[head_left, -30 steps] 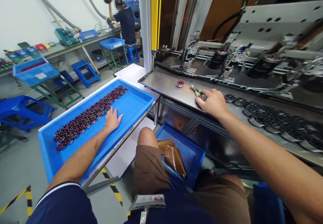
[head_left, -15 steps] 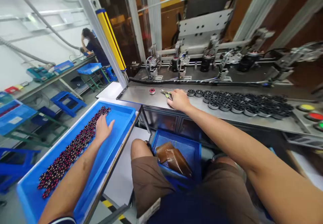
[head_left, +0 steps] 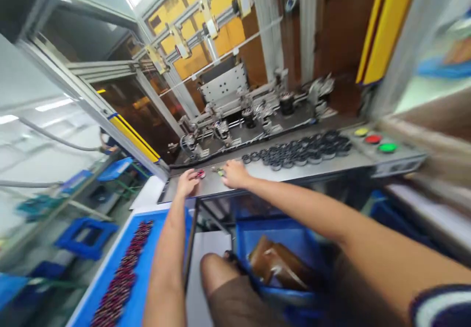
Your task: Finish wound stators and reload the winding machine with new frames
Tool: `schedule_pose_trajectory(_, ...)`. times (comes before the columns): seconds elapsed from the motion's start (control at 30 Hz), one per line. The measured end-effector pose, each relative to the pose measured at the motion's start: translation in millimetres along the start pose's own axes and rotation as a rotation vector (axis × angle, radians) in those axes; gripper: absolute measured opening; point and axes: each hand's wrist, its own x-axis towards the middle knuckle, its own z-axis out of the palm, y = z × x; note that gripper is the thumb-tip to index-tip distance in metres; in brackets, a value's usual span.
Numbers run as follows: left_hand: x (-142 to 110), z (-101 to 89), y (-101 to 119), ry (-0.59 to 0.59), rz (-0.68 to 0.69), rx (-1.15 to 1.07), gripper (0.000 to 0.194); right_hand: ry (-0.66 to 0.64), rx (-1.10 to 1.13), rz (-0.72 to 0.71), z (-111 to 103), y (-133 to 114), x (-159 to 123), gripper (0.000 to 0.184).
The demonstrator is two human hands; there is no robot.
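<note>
One red part (head_left: 200, 174) sits on the table (head_left: 210, 187), just right of the nearer left hand (head_left: 187, 183); whether those fingers grip it, blur hides. Farther right, the right hand (head_left: 236, 175) has its fingers curled around pliers (head_left: 220, 172), tips pointing left toward the part.

Right sleeve (head_left: 459, 317): dark navy, pale band (head_left: 437, 307) along the edge
Shorts (head_left: 243, 302): brown, about knee-length
Left hand (head_left: 187, 183): bare
Right hand (head_left: 235, 174): bare

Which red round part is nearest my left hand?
The lone red round part on the metal ledge, by your left hand; the other red parts lie in the blue tray.
</note>
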Motion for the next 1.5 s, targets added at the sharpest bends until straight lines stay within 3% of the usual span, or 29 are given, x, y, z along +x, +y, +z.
schedule_pose_trajectory(0.17,8.2,16.2,1.5,0.001,-0.026,-0.28,0.036,-0.052,-0.118,-0.061,4.4,1.4,-0.8,0.035)
schedule_pose_trajectory(0.27,3.6,14.4,7.5,0.059,-0.019,-0.332,0.035,-0.04,-0.06,-0.074,9.6,0.7,3.1,0.034)
schedule_pose_trajectory(0.33,-9.3,12.5,16.0,0.117,0.01,-0.367,0.046,-0.022,0.011,-0.078,9.9,-0.5,6.1,0.033)
schedule_pose_trajectory(0.43,-55.3,12.6,34.6,0.199,0.076,-0.447,0.07,0.029,0.136,-0.088,3.2,-4.3,2.8,0.038)
schedule_pose_trajectory(0.53,-128.6,17.7,56.8,0.332,0.252,-0.536,0.072,0.083,0.261,-0.102,-6.8,-12.0,-25.3,0.044)
schedule_pose_trajectory(0.6,-178.3,24.0,72.6,0.438,0.411,-0.537,0.07,0.054,0.506,-0.136,-13.4,-19.1,-61.9,0.041)
schedule_pose_trajectory(0.67,-217.2,31.7,87.8,0.482,0.501,-0.497,0.069,-0.043,0.935,-0.169,-21.2,-26.9,-106.5,0.038)
schedule_pose_trajectory(0.77,-247.6,43.0,105.6,0.464,0.579,-0.486,0.07,-0.21,1.356,-0.101,-36.4,-40.1,-165.2,0.043)
schedule_pose_trajectory(0.9,-256.8,54.5,120.9,0.415,0.625,-0.524,0.073,-0.294,1.507,0.05,-55.7,-47.1,-197.7,0.046)
schedule_pose_trajectory(1.0,-260.4,58.3,129.9,0.356,0.588,-0.608,0.072,-0.385,1.621,0.022,-62.8,-25.5,-198.2,0.046)
schedule_pose_trajectory(1.1,-264.5,59.6,136.5,0.284,0.542,-0.721,0.068,-0.634,1.65,-0.219,-56.1,11.1,-198.1,0.046)
schedule_pose_trajectory(1.13,-265.2,60.2,138.0,0.284,0.543,-0.735,0.066,-0.673,1.634,-0.243,-50.2,20.7,-200.4,0.044)
schedule_pose_trajectory(1.2,-264.7,62.7,139.9,0.31,0.569,-0.716,0.066,-0.651,1.62,-0.132,-35.0,28.2,-209.7,0.038)
schedule_pose_trajectory(1.3,-260.6,69.6,140.7,0.349,0.61,-0.648,0.072,-0.559,1.758,0.122,-15.2,8.9,-230.6,0.044)
schedule_pose_trajectory(1.4,-256.2,77.4,140.4,0.372,0.594,-0.639,0.072,-0.518,1.95,0.195,-9.1,-22.6,-243.7,0.045)
schedule_pose_trajectory(1.5,-253.8,82.0,138.5,0.374,0.578,-0.621,0.071,-0.467,1.963,0.29,-12.2,-37.6,-245.0,0.039)
